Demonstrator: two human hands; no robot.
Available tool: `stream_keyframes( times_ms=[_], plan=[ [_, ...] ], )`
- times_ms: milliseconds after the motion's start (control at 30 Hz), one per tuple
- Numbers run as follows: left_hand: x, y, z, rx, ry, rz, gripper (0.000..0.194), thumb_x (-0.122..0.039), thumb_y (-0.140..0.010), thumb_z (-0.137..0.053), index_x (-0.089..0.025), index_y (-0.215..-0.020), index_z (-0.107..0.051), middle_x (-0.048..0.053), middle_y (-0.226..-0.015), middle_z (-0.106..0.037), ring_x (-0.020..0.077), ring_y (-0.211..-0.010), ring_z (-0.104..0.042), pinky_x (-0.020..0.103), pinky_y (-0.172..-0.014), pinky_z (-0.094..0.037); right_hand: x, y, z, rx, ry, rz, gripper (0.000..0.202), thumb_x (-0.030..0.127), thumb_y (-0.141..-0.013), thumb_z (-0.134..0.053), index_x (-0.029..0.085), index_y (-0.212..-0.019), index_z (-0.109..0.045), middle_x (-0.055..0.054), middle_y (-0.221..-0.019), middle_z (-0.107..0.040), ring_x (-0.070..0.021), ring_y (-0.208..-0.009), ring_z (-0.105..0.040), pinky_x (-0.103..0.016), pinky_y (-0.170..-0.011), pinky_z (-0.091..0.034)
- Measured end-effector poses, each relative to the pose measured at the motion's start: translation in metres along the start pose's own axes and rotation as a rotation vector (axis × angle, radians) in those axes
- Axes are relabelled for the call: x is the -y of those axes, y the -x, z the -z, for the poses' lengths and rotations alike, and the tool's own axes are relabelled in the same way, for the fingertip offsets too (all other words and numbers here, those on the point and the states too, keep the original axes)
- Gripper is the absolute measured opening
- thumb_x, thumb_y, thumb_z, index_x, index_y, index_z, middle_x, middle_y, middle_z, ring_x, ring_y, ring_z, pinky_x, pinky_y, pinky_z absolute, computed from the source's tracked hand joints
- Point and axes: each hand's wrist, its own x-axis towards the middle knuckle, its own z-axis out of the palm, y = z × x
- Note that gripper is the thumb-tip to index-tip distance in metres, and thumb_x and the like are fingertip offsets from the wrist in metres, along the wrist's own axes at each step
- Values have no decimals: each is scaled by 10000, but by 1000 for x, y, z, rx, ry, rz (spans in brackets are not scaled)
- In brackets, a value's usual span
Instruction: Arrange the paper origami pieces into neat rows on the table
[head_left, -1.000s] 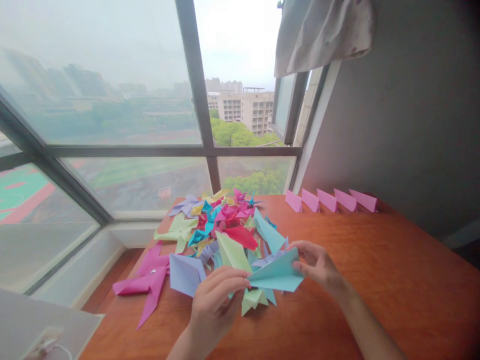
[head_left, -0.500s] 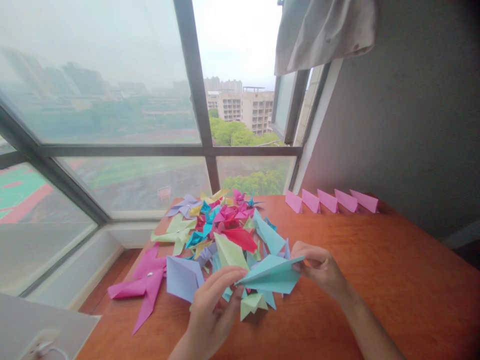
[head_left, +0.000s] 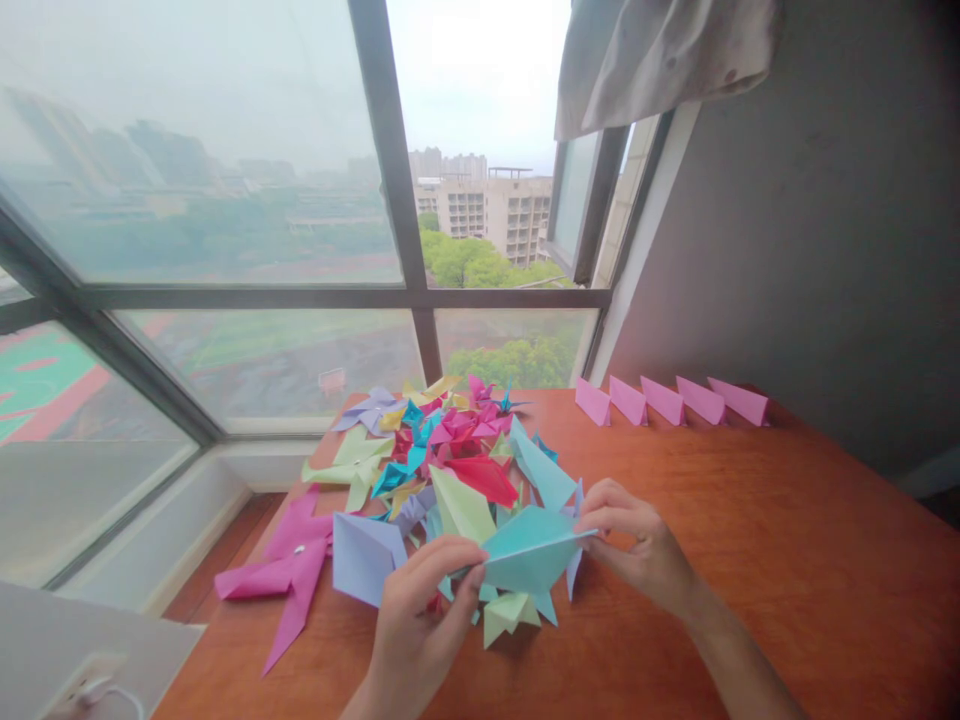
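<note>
Big window [head_left: 225,200] w/ dark frame fills the left & centre, hazy buildings and green ground behind the glass; a grey wall [head_left: 825,230] takes the right side, w/ a pale curtain [head_left: 667,55] bunched up at top. Below them an orange-brown wooden table [head_left: 750,560] runs from the sill toward the viewer. On its far-left half sits a loose pile of folded paper shapes [head_left: 442,450], approx. a dozen or more, in pink, red, blue, lilac, pale green, yellow. At the pile's near-left edge lies a pink pinwheel-like piece [head_left: 289,570], partly over the table edge; just beside it, to the right, a lilac folded piece [head_left: 364,555]. At the far right, well apart from the pile, a row of five pink folded triangles [head_left: 671,400] stands along the wall side. Both hands are at the near edge of the pile, holding one light-blue folded paper [head_left: 529,555] between them, lifted just above the other pieces. Left hand [head_left: 420,620] is curled, thumb & fingers pinching the paper's left corner. Right hand [head_left: 637,545] is likewise mostly closed, fingertips pinching the paper's right tip. A small pale-green folded piece [head_left: 506,612] lies on the table right under the blue one. Bottom left corner: white ledge w/ a cable [head_left: 94,690], detail unclear.
</note>
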Motion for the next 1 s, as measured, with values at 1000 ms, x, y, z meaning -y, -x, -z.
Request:
stream_keyframes(
  times_ms=[1000],
  plan=[
    [-5,4,6,82,39,21,154,-135,-915,-542,-213,-951,-669,41,-851,-721,159,-761,-688,217,-674,-537,-106,-42,121,-584,935,-660,271,404,-788,-521,184,-793,-680,-102,-818,-730,-240,-734,-633,-299,-630,-397]
  ],
)
